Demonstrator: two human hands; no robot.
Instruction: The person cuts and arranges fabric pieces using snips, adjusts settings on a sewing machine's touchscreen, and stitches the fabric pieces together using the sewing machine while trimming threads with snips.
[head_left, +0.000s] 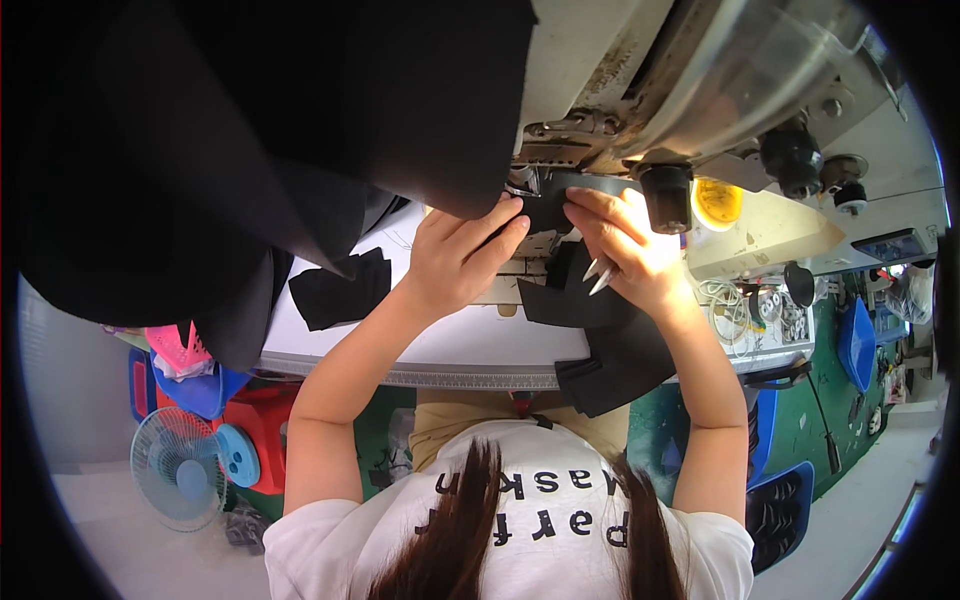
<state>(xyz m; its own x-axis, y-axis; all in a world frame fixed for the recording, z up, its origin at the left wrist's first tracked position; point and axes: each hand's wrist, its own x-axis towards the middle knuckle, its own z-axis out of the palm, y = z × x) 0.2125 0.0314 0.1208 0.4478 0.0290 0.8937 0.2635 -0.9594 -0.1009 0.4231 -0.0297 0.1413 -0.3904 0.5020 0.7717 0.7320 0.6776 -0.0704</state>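
Observation:
A black fabric piece (546, 212) lies under the metal presser foot (523, 181) of a sewing machine (590, 95). At its left edge, my left hand (455, 250) is closed, thumb and finger gripping the cloth beside the foot. My right hand (630, 245) pinches its right side with bent fingers. Tucked in that same palm is a pointed metal tool, likely thread snips (600, 275), with only the tips showing. More black fabric strips (615, 350) hang from below the right hand over the table's front edge. Left of my left forearm lies a small stack of black pieces (340, 290).
Large black cloth (330, 90) hangs across the upper left, hiding what is behind it. A ruler strip (470, 378) runs along the white table's front edge. A yellow round dish (716, 204) and coiled white cable (728, 305) sit right. A fan (180, 470) stands lower left.

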